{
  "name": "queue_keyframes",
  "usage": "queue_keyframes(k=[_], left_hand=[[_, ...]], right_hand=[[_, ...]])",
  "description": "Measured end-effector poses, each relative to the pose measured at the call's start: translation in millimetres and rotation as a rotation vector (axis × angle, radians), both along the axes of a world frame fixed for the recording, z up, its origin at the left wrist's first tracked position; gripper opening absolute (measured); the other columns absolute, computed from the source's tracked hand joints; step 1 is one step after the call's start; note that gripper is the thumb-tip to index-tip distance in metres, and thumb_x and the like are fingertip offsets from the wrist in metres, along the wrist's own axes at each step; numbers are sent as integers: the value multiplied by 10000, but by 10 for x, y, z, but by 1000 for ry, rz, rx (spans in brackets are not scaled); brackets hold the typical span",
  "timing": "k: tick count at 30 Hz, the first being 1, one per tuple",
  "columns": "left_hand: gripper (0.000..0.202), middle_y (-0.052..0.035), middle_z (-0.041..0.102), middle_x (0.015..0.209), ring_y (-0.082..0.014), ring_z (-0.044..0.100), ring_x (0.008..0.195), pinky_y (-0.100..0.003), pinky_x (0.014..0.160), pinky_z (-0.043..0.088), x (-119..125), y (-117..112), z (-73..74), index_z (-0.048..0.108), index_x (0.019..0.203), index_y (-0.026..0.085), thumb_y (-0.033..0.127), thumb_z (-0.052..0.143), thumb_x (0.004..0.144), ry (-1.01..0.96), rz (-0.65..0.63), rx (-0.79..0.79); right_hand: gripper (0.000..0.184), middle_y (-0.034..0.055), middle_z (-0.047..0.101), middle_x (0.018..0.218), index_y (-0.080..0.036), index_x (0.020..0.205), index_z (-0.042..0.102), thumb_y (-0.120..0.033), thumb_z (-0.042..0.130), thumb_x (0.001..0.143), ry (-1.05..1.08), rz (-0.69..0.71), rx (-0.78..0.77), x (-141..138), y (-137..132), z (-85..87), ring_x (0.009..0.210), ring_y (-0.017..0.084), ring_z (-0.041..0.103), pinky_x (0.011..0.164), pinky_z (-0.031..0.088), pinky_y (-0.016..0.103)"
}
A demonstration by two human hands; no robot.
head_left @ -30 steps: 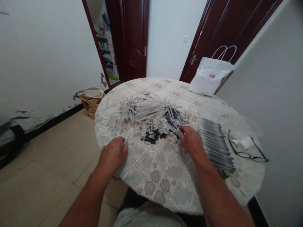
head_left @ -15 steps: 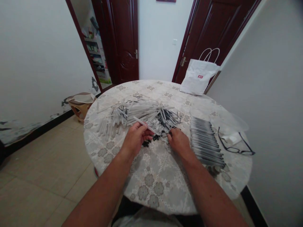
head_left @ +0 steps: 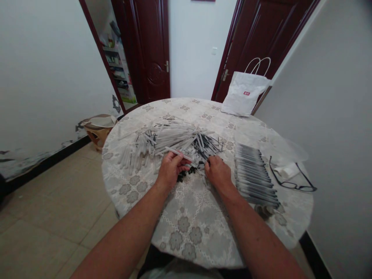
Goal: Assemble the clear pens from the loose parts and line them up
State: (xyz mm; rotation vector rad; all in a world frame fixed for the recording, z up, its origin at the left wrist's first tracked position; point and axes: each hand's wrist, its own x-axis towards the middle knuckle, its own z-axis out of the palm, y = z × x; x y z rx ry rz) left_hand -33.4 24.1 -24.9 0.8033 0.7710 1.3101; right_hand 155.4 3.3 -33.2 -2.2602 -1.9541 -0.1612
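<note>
My left hand [head_left: 171,169] is closed on a slim white pen barrel [head_left: 179,154], held at a slant between thumb and fingers. My right hand [head_left: 217,169] is closed at the edge of a pile of thin black pen parts [head_left: 204,142]; whatever its fingers pinch is hidden. Beyond both hands lies a heap of white pen barrels [head_left: 174,137]. Small black pieces [head_left: 186,173], perhaps caps, lie between my hands on the table. At the right is a neat row of pens [head_left: 253,174] with dark ends, laid side by side.
The round table wears a flowered cloth [head_left: 186,232]. Black-framed glasses [head_left: 292,186] and clear plastic [head_left: 286,145] lie at the right. A white paper bag [head_left: 247,93] stands at the back right. A brown stool [head_left: 100,131] is beyond the left edge.
My left hand has shifted slightly right, and the pen barrel in it lies at a flatter slant. The right hand has barely moved. The view has shifted a little.
</note>
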Motion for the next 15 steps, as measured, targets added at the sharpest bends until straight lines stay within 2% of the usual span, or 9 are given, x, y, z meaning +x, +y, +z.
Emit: queue_keyframes(k=[5,9,15], left_hand=[[326,-57,736,898,-213,754,784,-299,623,608,30,-18,-20,528,956,191,356,765,804,-37,-20,12],[324,-62,743,929,-224,763,813,-313,646,613,28,-34,-9,504,961,198,351,752,820,-52,-24,10],[342,-64,747,927,-222,761,811,-310,635,611,24,-40,2,496,955,200,363,761,813,-56,-30,6]], right_hand=[[215,78,658,1090,-213,1078,632,-379,512,1013,-9,7,11,8,-12,2,915,218,674,717,444,291],[179,81,663,1072,-200,1043,631,-316,498,1011,-13,11,6,10,-33,13,904,217,682,714,445,292],[240,107,658,1095,-189,1073,628,-388,506,1018,-4,7,-1,-1,-38,27,921,224,685,732,451,292]])
